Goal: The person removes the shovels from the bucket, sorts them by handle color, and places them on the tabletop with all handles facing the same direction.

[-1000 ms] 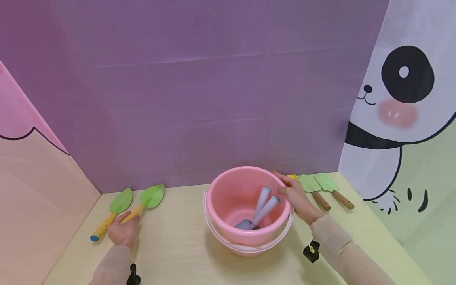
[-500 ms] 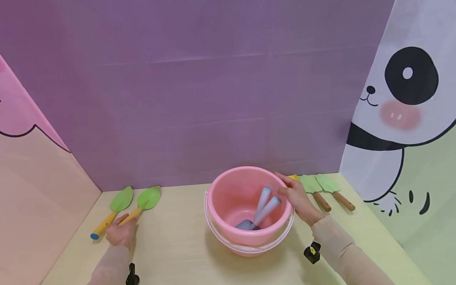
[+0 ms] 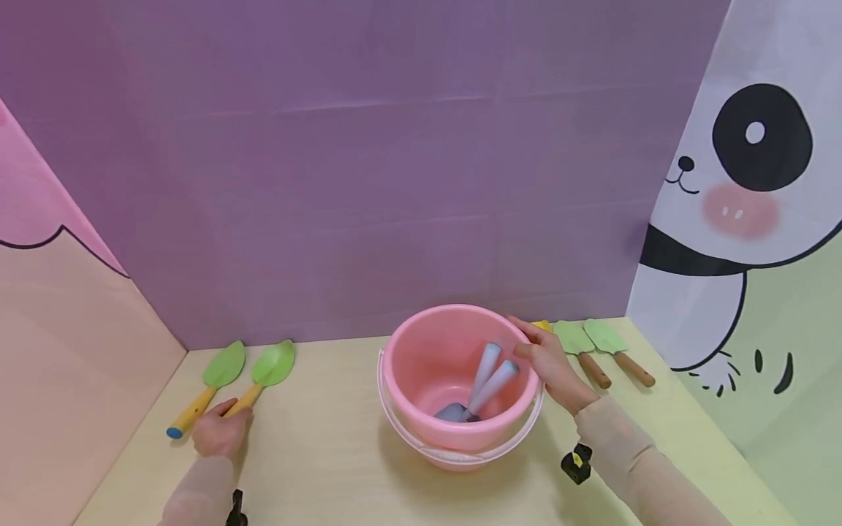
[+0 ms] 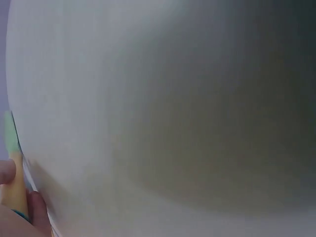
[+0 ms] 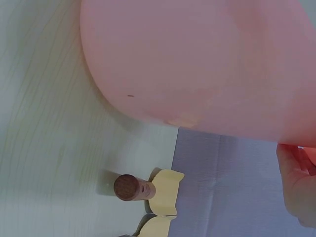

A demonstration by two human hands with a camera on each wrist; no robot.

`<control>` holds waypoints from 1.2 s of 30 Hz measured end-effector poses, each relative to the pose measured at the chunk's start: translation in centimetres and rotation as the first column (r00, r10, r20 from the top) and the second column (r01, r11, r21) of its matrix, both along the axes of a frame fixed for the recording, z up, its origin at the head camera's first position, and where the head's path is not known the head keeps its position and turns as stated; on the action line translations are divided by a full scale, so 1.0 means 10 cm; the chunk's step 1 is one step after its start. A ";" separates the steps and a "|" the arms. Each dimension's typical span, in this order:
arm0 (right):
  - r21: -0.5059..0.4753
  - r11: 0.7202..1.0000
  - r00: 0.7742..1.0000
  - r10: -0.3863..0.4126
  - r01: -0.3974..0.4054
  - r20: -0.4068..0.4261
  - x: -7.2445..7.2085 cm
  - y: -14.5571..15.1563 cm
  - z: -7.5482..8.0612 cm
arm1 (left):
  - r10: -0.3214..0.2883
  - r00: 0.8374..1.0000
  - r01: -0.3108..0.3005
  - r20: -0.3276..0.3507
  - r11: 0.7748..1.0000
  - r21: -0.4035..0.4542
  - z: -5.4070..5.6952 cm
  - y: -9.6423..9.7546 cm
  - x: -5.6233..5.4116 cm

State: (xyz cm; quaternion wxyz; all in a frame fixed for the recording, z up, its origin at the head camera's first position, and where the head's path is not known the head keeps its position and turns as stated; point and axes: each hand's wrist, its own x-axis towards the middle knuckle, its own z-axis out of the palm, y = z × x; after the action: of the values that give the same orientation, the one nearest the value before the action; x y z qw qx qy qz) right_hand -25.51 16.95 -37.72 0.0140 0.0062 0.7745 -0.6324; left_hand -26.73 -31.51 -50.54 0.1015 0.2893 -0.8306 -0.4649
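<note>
Table (image 3: 329, 409): left fingers (image 3: 222, 408) grip trowel (image 3: 268, 370), right fingers (image 3: 531, 332) apparently pinch bucket (image 3: 454, 440).

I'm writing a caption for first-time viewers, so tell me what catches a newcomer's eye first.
The pink bucket stands out most, just right of centre in the head view, with two pale-handled tools inside and the right hand gripping its rim. Next comes the big panda on the right-hand wall. At left, the left hand holds a green-bladed trowel by its yellow handle.
</note>
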 end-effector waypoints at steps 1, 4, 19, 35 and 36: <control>-0.001 1.000 1.000 0.002 -0.002 0.001 0.00 0.01 0.00 | -0.011 1.000 0.011 0.000 1.000 -0.006 0.00 0.00 0.00; 0.005 1.000 1.000 0.000 0.000 0.000 0.00 0.03 0.00 | -0.035 0.999 0.035 0.000 0.999 -0.020 0.00 0.01 -0.01; 0.008 1.000 1.000 0.000 0.000 -0.002 0.00 0.00 0.00 | 0.005 0.999 -0.009 0.049 0.997 0.077 0.01 -0.05 0.02; 0.018 1.000 1.000 0.000 0.000 -0.005 -0.01 -0.02 -0.02 | 0.025 1.000 -0.027 0.017 0.996 0.083 -0.06 -0.10 -0.04; 0.018 1.000 1.000 -0.001 0.002 -0.005 -0.02 -0.03 -0.02 | 0.026 0.999 -0.028 0.021 0.996 0.085 -0.07 -0.10 -0.04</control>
State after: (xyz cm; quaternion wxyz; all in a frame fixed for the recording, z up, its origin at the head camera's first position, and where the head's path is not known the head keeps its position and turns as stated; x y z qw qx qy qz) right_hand -25.66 16.68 -37.89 0.0116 0.0054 0.7802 -0.6254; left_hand -27.17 -32.54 -51.22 0.0872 0.3090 -0.8070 -0.4957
